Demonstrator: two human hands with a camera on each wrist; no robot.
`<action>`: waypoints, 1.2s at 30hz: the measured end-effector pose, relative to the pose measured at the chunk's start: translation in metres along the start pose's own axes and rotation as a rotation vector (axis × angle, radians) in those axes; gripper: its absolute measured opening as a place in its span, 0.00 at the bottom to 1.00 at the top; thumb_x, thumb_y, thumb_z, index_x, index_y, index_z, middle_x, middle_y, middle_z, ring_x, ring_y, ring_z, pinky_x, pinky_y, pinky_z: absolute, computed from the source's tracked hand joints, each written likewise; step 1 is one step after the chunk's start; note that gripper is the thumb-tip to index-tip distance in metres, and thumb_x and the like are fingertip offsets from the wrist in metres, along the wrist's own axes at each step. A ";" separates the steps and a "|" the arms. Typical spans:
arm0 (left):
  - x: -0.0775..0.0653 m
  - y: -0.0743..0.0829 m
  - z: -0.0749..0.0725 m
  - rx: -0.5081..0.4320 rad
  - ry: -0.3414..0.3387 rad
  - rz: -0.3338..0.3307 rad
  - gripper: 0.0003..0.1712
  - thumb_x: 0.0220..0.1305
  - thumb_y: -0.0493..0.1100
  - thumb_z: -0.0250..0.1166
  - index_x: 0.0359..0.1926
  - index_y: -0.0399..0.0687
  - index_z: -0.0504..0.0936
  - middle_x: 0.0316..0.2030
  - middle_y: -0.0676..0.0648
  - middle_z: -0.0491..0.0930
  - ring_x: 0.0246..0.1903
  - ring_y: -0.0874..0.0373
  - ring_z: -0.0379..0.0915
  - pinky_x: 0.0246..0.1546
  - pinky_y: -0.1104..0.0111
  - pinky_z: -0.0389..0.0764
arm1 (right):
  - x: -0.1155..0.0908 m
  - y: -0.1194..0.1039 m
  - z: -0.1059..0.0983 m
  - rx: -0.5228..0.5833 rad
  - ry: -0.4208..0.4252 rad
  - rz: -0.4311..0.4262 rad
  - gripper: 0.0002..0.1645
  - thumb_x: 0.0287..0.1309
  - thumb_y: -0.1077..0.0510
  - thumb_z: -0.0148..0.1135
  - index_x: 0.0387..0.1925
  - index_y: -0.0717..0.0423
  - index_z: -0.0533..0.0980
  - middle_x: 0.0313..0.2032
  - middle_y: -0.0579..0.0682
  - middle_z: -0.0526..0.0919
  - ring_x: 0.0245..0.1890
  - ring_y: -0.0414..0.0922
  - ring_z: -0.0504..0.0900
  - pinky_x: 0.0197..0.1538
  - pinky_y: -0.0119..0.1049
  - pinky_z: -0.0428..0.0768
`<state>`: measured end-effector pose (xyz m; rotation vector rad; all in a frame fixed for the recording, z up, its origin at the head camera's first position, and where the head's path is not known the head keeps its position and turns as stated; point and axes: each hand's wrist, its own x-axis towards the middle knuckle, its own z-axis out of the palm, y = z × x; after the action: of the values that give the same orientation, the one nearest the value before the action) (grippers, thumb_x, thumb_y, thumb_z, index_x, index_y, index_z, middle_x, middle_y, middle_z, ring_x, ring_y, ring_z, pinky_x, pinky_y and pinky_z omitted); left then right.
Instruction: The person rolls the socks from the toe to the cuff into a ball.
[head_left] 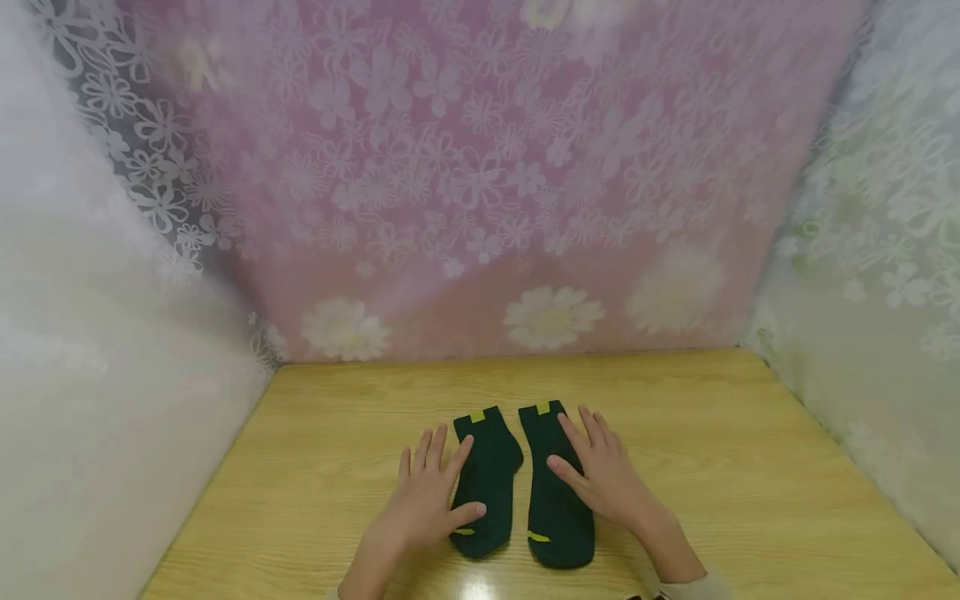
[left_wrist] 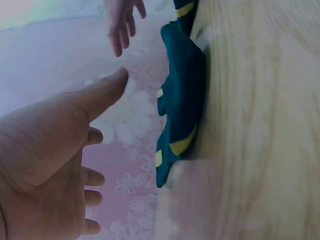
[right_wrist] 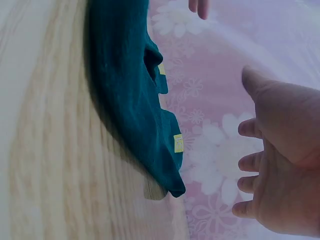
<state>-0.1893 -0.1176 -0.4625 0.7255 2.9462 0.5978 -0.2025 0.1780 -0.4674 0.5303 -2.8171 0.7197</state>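
Two dark green socks lie side by side on the wooden table, cuffs toward the back wall. The left sock (head_left: pixel 487 479) has a yellow tab at its cuff and a yellow mark near the toe. Matching marks show on the right sock (head_left: pixel 551 500). My left hand (head_left: pixel 427 500) hovers over the outer side of the left sock, fingers spread. Over the right sock's outer edge is my right hand (head_left: pixel 611 483), its fingers also spread. In both wrist views the left hand (left_wrist: pixel 55 155) and right hand (right_wrist: pixel 280 155) appear apart from the fabric, holding nothing.
The light wood tabletop (head_left: pixel 315 467) runs back to a pink wall covering (head_left: pixel 480 250) with white flowers. Pale floral coverings flank it, the left side panel (head_left: pixel 112 350) and the right side panel (head_left: pixel 870 333).
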 end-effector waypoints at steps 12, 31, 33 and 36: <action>-0.002 0.010 -0.009 -0.184 0.017 -0.043 0.44 0.67 0.55 0.65 0.77 0.50 0.56 0.74 0.32 0.51 0.71 0.30 0.49 0.64 0.34 0.55 | -0.001 0.004 -0.009 0.108 -0.035 0.050 0.38 0.68 0.49 0.62 0.72 0.62 0.62 0.70 0.72 0.56 0.68 0.71 0.60 0.60 0.68 0.68; 0.018 0.043 -0.006 -0.469 -0.051 0.007 0.34 0.69 0.47 0.64 0.71 0.46 0.64 0.63 0.36 0.67 0.49 0.46 0.76 0.39 0.63 0.81 | 0.010 0.006 -0.003 0.230 -0.026 0.196 0.29 0.68 0.58 0.59 0.65 0.68 0.67 0.61 0.73 0.64 0.59 0.66 0.69 0.57 0.61 0.72; 0.024 0.046 -0.001 -0.486 -0.070 0.008 0.33 0.68 0.45 0.66 0.69 0.45 0.65 0.61 0.35 0.69 0.45 0.50 0.77 0.37 0.66 0.80 | 0.015 0.007 -0.002 0.211 -0.017 0.213 0.28 0.66 0.60 0.61 0.63 0.70 0.69 0.59 0.74 0.65 0.54 0.64 0.71 0.53 0.60 0.74; 0.030 0.052 0.007 -0.480 -0.109 0.000 0.33 0.66 0.44 0.67 0.68 0.44 0.66 0.59 0.36 0.70 0.42 0.53 0.77 0.37 0.65 0.80 | 0.022 0.007 -0.001 0.179 -0.033 0.233 0.28 0.63 0.61 0.63 0.61 0.70 0.70 0.56 0.75 0.66 0.46 0.60 0.74 0.46 0.55 0.76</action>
<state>-0.1925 -0.0592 -0.4478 0.6738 2.5450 1.1644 -0.2257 0.1778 -0.4642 0.2429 -2.8913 1.0234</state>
